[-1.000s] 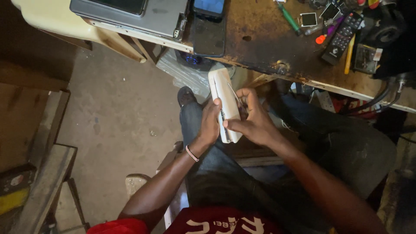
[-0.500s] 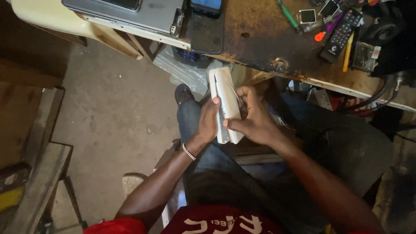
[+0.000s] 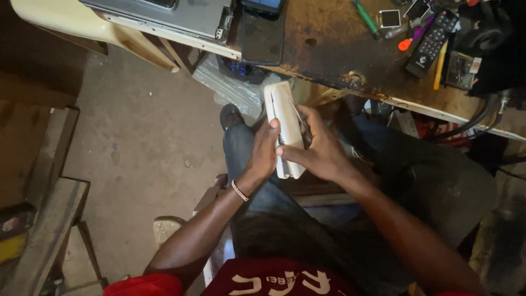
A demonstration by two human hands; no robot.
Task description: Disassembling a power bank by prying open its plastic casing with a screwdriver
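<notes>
Hands: two; the left hand (image 3: 266,153) and the right hand (image 3: 318,151) are both clasped around one white casing (image 3: 285,129).
Casing: one, held upright over the lap, just below the tabletop (image 3: 329,46) edge.
Tool: one thin metal pick (image 3: 298,118) is pinched in the right hand against the casing.
Tabletop items: one remote control (image 3: 430,44), one dark phone (image 3: 263,38), one green-handled screwdriver (image 3: 365,16).
Change: the grip is unchanged; the view has shifted slightly.

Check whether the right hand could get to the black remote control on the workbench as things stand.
Probably not at once: the right hand is wrapped round the white casing together with the left hand. The remote control lies uncovered on the workbench ahead, so the way looks free once it lets go.
</notes>
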